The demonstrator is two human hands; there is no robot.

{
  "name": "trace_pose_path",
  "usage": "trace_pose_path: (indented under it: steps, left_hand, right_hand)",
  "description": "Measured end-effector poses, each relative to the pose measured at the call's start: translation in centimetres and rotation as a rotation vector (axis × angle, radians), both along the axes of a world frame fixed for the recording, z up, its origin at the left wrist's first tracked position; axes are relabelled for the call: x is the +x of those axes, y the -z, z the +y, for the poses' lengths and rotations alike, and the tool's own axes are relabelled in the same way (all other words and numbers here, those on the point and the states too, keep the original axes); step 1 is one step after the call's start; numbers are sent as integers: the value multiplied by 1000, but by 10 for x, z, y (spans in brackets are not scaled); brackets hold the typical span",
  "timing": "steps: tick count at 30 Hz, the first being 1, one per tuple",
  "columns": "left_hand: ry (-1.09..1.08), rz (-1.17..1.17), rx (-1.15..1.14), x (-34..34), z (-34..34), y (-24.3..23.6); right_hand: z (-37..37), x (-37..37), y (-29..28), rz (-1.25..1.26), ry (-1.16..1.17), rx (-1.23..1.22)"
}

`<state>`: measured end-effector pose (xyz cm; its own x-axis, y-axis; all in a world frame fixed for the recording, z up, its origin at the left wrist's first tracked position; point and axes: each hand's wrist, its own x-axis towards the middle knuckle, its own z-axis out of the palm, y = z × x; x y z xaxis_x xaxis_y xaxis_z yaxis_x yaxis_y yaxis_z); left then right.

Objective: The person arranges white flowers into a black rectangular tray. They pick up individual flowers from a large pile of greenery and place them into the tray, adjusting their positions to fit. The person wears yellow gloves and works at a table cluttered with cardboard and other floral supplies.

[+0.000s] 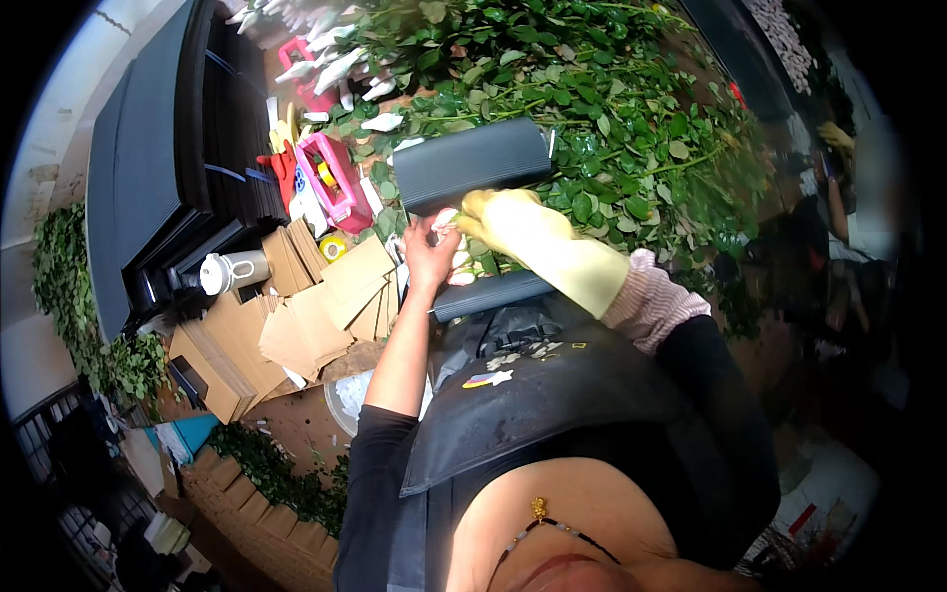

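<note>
At the far left stood one tall stack of dark corrugated sheets (158, 168), with one white lidded jug (233, 270) beside its base and a loose heap of brown cardboard pieces (321, 306) spread just right of the jug; their number could not be counted. One pink plastic tray (335, 178) lay above the cardboard, and a second pink item near the top edge was largely hidden by white-wrapped buds. The bare left hand (430, 255) was raised with fingers curled around pale rose buds (450, 222), the grip narrow. The right hand (508, 222), in one yellow rubber glove, was closed on the same buds from the other side, touching the left hand. One dark corrugated wrap (473, 163) sat directly above both hands, its lower part (493, 292) showing below them. Leafy rose stems (612, 128) covered the bench to the right. The far right edge was dark and hard to make out.
</note>
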<state>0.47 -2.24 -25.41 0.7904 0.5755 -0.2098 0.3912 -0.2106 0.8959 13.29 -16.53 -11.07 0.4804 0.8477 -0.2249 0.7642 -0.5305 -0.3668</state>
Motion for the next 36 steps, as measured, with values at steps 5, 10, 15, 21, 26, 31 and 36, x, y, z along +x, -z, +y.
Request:
trace_pose_path:
  steps: [5, 10, 15, 21, 26, 31, 36]
  left_hand:
    - [-8, 19, 99, 0, -3, -1]
    - [-26, -28, 56, -5, 0, 6]
    - [21, -14, 98, -8, 2, 14]
    - [51, -2, 179, -4, -4, -1]
    - [69, 71, 197, -3, -6, -1]
    - [8, 91, 170, -2, -9, -19]
    - [-26, 97, 172, -12, -6, -20]
  right_hand:
    - [31, 9, 41, -29, -25, -191]
    - [29, -4, 57, -397, -78, 37]
    - [32, -17, 74, -750, -110, 159]
    - [41, -17, 81, -587, -173, 158]
    - [27, -13, 47, -248, -52, -63]
    - [-31, 29, -71, 196, 387, 592]
    - [-23, 100, -64, 183, 443, -226]
